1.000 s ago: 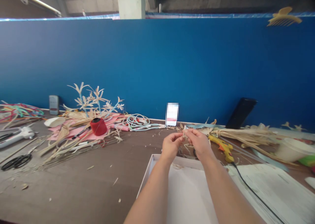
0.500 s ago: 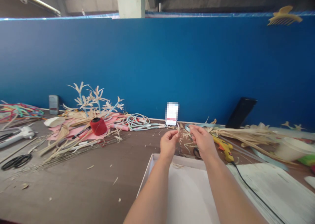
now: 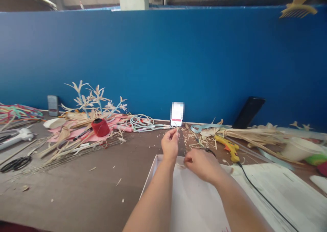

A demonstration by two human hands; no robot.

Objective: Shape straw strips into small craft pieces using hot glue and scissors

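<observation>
From the head camera, the left hand (image 3: 170, 145) is raised above the brown tabletop (image 3: 97, 187), its fingers pinched shut on a thin straw strip (image 3: 176, 129). The right hand (image 3: 201, 164) sits lower, at the far rim of a white box (image 3: 149, 176). Its fingers are curled together, and I cannot tell whether they hold anything. A yellow glue gun (image 3: 227, 146) lies just right of it.

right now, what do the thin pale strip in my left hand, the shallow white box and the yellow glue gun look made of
Thin pale strip pinched in the left hand: likely dried straw or husk, matte tan, fibrous like the scraps around. Shallow white box: probably cardboard, matte, thin folded walls. Yellow glue gun: moulded plastic, smooth, slightly glossy shell.
</observation>
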